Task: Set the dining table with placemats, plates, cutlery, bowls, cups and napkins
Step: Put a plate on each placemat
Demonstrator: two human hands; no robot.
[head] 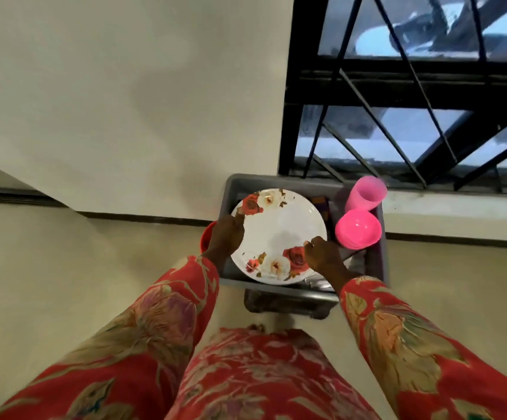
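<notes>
Plate [279,234] gripped by both hands, left [226,234], right [324,256], over grey bin [381,268]

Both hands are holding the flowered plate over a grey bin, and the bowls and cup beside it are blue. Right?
Not quite. The head view shows the bowls and cup are pink. Both hands, left and right, do hold the plate over the bin.

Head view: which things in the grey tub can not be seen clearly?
- Plates: the count is hidden by the top plate.
- Metal items: blurred, partly covered by the right hand.
- Red object: mostly behind the left hand.
- Pink bowls: count unclear.
</notes>
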